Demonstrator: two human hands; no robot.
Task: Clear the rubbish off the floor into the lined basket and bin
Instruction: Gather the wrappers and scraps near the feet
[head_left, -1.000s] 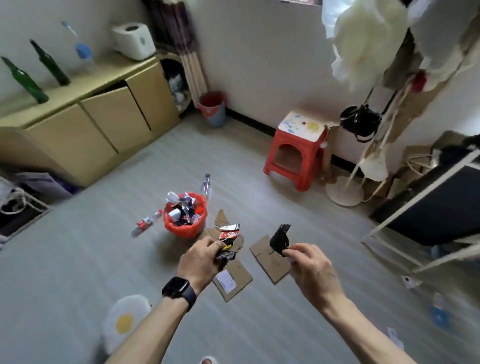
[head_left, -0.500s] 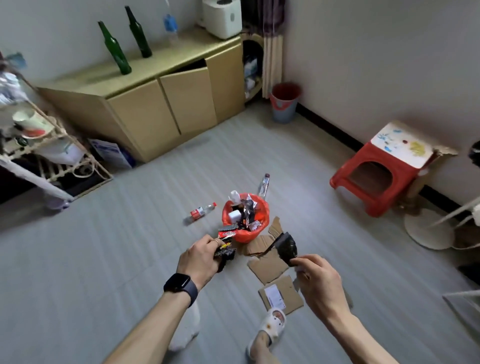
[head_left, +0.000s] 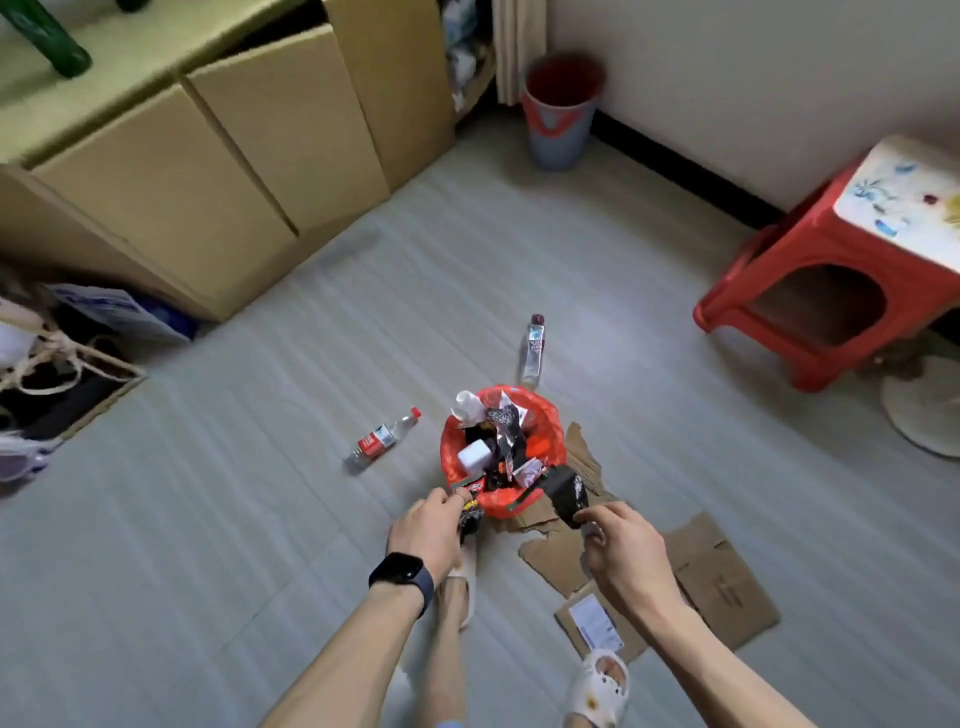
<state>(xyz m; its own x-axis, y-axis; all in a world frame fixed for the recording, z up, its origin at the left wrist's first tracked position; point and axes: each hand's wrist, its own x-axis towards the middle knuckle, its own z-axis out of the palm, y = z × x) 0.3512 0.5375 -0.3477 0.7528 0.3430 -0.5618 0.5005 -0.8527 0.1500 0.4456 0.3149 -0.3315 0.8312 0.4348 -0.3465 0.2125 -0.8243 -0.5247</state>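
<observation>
Grey plank floor (head_left: 208, 519), tan cabinet (head_left: 171, 192) along the far left wall. Red plastic stool (head_left: 810, 312) at right. Flattened cardboard pieces (head_left: 727, 587) lie on the floor beside the person's right foot. Blue bin (head_left: 558, 135) with red liner stands upright in the far corner, well apart from the hands.

Small basket (head_left: 551, 441) with red liner, centre floor, heaped with wrappers and a white cup.

Both forearms reach forward and down to the basket's near rim. Left hand (head_left: 431, 530), back up, watch on wrist: grip curled round a bunch of snack wrappers (head_left: 471, 512), touching the near rim. Right hand (head_left: 618, 545): narrow grip, thumb and fingertips pinching a crumpled black wrapper (head_left: 566, 491) just beside the near right rim.

On the floor: red-label bottle (head_left: 384, 441) left of the basket, clear bottle (head_left: 535, 345) behind it.
</observation>
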